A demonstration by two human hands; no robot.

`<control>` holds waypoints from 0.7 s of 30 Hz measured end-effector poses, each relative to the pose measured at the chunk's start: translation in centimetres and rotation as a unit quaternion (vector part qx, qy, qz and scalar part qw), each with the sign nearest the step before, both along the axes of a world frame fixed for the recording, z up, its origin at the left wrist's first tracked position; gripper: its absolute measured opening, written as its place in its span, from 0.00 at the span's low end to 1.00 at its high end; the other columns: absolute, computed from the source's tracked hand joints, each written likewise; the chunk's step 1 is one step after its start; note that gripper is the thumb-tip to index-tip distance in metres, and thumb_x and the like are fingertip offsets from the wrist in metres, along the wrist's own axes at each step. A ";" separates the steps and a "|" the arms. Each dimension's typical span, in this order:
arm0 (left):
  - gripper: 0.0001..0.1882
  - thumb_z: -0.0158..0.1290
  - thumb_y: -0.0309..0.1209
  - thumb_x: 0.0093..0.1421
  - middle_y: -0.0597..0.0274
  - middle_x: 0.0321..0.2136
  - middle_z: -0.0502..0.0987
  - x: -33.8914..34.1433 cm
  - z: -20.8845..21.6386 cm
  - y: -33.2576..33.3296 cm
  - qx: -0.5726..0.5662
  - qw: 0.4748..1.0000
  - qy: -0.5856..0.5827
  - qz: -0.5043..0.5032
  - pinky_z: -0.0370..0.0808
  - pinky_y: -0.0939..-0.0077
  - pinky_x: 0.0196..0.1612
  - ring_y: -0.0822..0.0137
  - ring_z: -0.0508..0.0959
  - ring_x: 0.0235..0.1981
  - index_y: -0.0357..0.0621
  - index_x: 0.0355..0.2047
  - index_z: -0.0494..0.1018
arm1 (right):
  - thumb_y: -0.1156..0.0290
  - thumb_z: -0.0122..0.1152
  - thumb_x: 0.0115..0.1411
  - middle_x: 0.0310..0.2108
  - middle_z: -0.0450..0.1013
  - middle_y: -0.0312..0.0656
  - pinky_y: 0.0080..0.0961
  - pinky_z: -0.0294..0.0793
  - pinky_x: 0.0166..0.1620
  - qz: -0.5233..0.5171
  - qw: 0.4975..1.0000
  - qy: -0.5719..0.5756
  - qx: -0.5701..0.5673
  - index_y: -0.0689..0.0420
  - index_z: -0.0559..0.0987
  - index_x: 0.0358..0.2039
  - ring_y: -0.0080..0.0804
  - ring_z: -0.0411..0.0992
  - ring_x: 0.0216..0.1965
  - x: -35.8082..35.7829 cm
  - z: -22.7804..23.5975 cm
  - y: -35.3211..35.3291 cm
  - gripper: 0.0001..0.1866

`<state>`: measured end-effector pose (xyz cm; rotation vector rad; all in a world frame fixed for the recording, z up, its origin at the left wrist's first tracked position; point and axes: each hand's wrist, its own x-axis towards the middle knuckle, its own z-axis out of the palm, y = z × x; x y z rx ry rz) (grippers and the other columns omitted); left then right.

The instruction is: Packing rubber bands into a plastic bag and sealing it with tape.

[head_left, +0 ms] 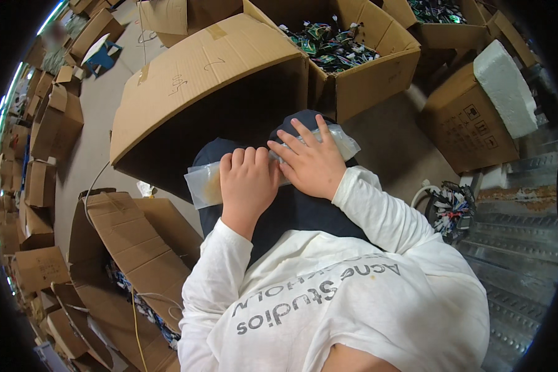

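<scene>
A long, translucent plastic bag (203,186) lies across my lap, over my dark trousers. My left hand (247,186) is closed over its left part, with the fingers curled round the far edge. My right hand (313,162) rests on the bag's right part, its fingers spread out and gripping nothing. Something yellowish shows faintly through the plastic beside my left hand, but I cannot make out what it is. Both hands cover the middle of the bag.
A large cardboard box (198,68) stands just beyond my knees. Behind it, another box (378,84) holds wire harnesses (332,43). An opened carton (146,239) stands at left. To the right are white foam (505,87), a cable bundle (452,211) and ridged metal (508,260).
</scene>
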<state>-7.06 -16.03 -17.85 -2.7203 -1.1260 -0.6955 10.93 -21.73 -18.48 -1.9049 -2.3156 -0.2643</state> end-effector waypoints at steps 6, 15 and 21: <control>0.14 0.60 0.39 0.60 0.62 0.36 0.79 -0.4 0.3 -0.1 -0.011 1.000 -0.028 -0.001 0.68 0.62 0.56 0.59 0.78 0.43 0.46 0.41 0.78 | 0.48 0.49 0.72 0.68 0.69 0.34 0.65 0.42 0.73 0.006 1.000 0.021 0.018 0.39 0.73 0.68 0.40 0.57 0.73 0.0 0.0 0.0 0.27; 0.28 0.54 0.46 0.69 0.50 0.61 0.74 -7.0 -0.1 1.9 -0.108 0.976 -0.098 0.160 0.66 0.59 0.66 0.49 0.71 0.64 0.42 0.62 0.72 | 0.48 0.53 0.70 0.67 0.69 0.40 0.62 0.45 0.73 0.005 0.991 0.110 0.080 0.44 0.75 0.65 0.44 0.60 0.71 1.9 -0.2 -1.1 0.26; 0.37 0.50 0.52 0.72 0.35 0.67 0.65 -8.5 -1.9 1.7 -0.238 0.925 -0.245 0.166 0.64 0.57 0.69 0.41 0.67 0.67 0.32 0.68 0.62 | 0.48 0.52 0.71 0.70 0.63 0.47 0.56 0.49 0.73 -0.072 0.982 0.159 0.078 0.47 0.72 0.67 0.51 0.59 0.70 4.0 -1.4 -2.6 0.29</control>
